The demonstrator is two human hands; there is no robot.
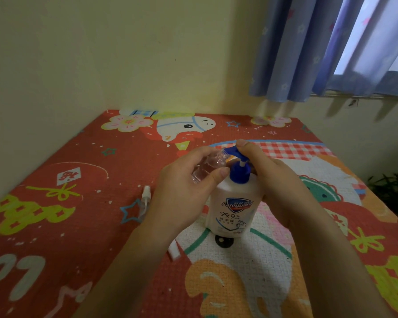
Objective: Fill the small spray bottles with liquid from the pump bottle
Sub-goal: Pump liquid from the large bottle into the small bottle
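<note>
Your left hand [182, 187] grips a small clear plastic spray bottle [207, 166], mouth tilted under the blue spout of the white pump bottle [234, 203]; your right hand [269, 175] presses the pump. Filling under way; a spray head [145, 196] lies on the mat

The mat [83, 171] is red with cartoon prints: pink flowers, blue stars, lime-yellow bows, a red-and-white check. The pump bottle [234, 210] is white with a blue pump head and blue shield label. The curtain [308, 47] is blue with pale stars. The wall [124, 53] is cream.
</note>
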